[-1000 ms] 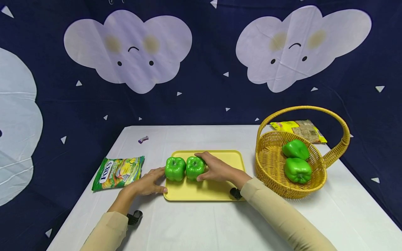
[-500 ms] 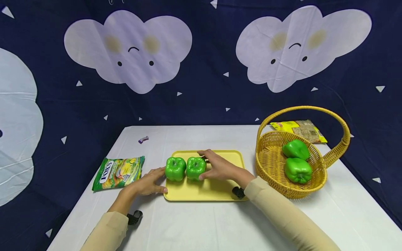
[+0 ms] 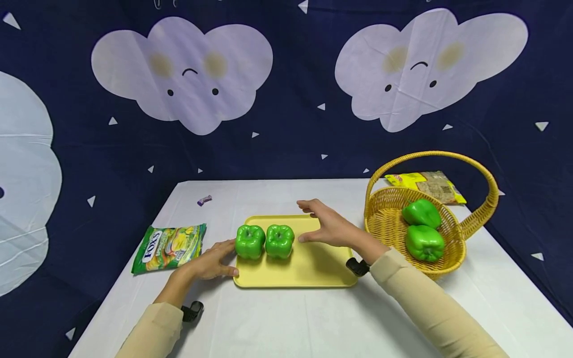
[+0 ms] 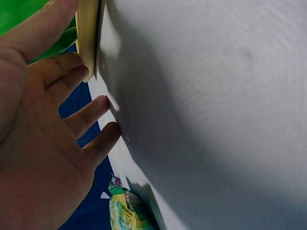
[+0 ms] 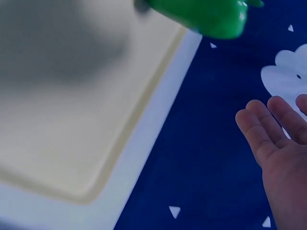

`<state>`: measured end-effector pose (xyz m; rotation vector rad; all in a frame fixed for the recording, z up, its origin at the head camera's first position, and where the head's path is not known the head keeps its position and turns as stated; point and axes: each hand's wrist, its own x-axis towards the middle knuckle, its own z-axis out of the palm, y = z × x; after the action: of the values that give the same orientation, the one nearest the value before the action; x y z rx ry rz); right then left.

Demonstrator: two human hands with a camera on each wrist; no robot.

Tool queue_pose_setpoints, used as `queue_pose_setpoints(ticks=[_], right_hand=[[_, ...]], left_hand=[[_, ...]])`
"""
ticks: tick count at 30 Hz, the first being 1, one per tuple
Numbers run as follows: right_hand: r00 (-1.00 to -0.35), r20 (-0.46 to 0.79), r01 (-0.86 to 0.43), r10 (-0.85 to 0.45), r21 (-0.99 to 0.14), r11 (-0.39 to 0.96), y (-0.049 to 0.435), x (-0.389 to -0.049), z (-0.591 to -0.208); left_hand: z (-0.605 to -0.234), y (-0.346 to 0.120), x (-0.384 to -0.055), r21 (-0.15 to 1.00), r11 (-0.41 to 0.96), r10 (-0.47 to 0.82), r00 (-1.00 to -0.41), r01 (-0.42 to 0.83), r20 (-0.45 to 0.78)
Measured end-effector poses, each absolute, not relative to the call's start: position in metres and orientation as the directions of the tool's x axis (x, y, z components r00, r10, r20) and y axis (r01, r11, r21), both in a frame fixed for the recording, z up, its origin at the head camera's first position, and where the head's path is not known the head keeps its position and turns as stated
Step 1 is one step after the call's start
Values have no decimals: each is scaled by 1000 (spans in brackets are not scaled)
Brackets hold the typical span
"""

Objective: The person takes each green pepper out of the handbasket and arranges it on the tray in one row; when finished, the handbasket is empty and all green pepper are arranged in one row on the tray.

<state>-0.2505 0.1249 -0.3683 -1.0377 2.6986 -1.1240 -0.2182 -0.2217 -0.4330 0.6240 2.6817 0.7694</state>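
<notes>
Two green bell peppers stand side by side on the left part of a yellow tray [image 3: 309, 273]: a left pepper [image 3: 249, 242] and a right pepper [image 3: 279, 241]. My left hand [image 3: 209, 261] rests at the tray's left edge, its fingers fairly straight; in the left wrist view the fingertips [image 4: 79, 72] meet the tray rim. Above the tray's right half, my right hand [image 3: 333, 226] is raised with fingers spread and nothing in them, apart from the right pepper. The right wrist view shows its straight fingers [image 5: 261, 129] away from a green pepper [image 5: 206, 17].
A wicker basket [image 3: 376, 248] with a tall handle stands right of the tray, holding two more green peppers [image 3: 424, 242]. Behind it lies a yellow bag [image 3: 436, 186]. A green Fox's candy bag [image 3: 172, 247] lies at left, a small wrapped candy [image 3: 204, 200] farther back.
My right hand has let go of the right pepper and moved up and to the right, away from it. The left hand and both tray peppers stay nearly in place.
</notes>
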Motion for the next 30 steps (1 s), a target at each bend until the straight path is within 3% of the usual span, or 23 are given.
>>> queue_pose_setpoints(ticks=[15,30], right_hand=[[-770,266,-617,-581,-545,568,181,-237,-335],[-818,280,-573,-503,-469,672,240,-222,-324]], left_hand=[[-435,-223,-219,545,779,457,-875,308,-160],[-433,-223,-217,558,757,487,-863,340,-135]])
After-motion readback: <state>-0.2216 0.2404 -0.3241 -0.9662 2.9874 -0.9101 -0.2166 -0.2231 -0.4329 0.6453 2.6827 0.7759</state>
